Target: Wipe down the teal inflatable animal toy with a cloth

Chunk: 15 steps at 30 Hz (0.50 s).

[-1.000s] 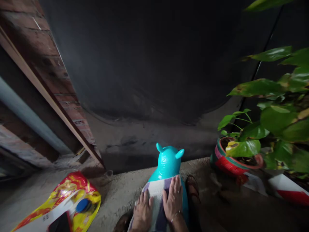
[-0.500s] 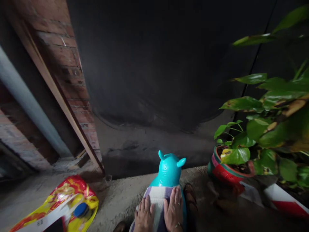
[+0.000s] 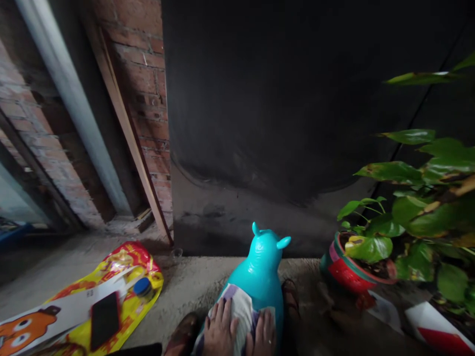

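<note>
A shiny turquoise inflatable animal toy with two small ears stands on the floor between my feet, its head pointing away from me. Over its back lies a white and purple striped cloth, now bunched and creased. My left hand lies flat on the cloth, fingers stretched forward. Beside it, my right hand presses on the cloth's right part, fingers extended and a ring showing. The toy's rear is hidden by the cloth, my hands and the lower edge of the view.
On the left floor, a yellow and red plastic bag bears a phone, a blue-lidded jar and a white sheet with an orange cartoon. A potted plant stands right. A dark panel rises ahead, beside a brick wall.
Both hands have drawn back toward me with the cloth, which has crumpled and uncovered more of the toy's back. The view has shifted left, showing more of the bag and phone.
</note>
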{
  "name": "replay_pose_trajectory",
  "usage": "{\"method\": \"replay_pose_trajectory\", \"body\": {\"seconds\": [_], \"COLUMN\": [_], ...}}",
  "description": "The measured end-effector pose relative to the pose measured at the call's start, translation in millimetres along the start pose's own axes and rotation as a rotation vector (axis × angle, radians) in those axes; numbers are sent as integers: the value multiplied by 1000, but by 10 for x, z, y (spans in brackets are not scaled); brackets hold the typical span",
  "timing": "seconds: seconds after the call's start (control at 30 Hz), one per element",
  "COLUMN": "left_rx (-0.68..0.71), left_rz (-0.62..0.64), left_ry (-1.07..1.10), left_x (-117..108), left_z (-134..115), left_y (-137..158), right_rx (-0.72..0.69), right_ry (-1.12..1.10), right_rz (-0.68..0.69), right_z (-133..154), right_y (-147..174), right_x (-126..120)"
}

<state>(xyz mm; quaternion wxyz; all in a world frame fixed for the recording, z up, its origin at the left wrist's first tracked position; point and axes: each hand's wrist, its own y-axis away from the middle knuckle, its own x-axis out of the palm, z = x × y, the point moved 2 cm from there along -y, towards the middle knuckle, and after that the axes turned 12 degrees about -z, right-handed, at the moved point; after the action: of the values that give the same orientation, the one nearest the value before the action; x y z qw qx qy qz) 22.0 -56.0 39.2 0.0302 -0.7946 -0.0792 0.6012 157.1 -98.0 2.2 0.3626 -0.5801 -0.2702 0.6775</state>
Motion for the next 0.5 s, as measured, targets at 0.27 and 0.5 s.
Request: {"method": "replay_pose_trajectory", "body": {"seconds": [0.27,0.5], "left_rx": [19,-99], "left_rz": [117,143], "left_ry": [-45,43], "left_x": [113,278], "left_z": [-27,6], "left_y": [-273,-618], "right_rx": [-240,-390], "right_ry": [-103,-216], "right_rz": [251,745], "right_z": [85,420], "right_y": [-637,-1291], "right_x": [361,757]}}
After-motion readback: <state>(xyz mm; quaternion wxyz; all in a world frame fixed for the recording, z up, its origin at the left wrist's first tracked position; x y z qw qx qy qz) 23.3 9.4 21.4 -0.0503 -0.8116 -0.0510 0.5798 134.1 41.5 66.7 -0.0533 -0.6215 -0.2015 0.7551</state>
